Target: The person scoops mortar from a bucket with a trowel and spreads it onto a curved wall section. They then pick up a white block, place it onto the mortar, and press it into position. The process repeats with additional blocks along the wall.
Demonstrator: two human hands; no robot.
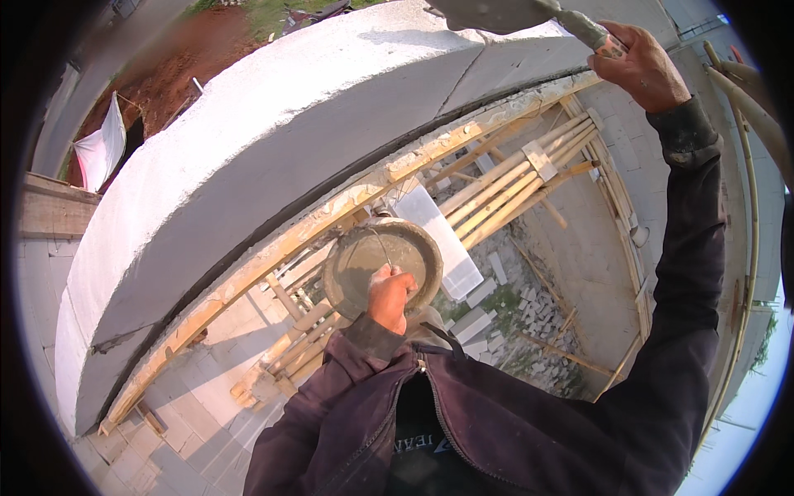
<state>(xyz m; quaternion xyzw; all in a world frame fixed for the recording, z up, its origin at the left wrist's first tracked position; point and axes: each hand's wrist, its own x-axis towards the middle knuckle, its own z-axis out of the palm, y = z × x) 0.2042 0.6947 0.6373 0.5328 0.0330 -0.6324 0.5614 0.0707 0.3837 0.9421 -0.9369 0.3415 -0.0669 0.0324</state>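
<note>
My left hand (390, 299) is closed round the thin wire handle of a bucket (435, 252), held in front of my body. Wet grey mortar (356, 263) lies inside it. Up at the far right, my right hand (643, 69) grips the handle of a trowel (500, 11). Grey mortar coats its blade, which is partly cut off by the top of the view. The blade hovers over or near the top of a pale block wall (289, 78); whether they touch I cannot tell.
Along the wall's near side runs a mortar-splashed wooden board (364, 192). Bamboo poles (504, 194) form scaffolding below, with a white block (437, 236) beside the bucket. Broken blocks (529, 322) litter the ground far down. A bamboo pole (748, 198) stands at the right.
</note>
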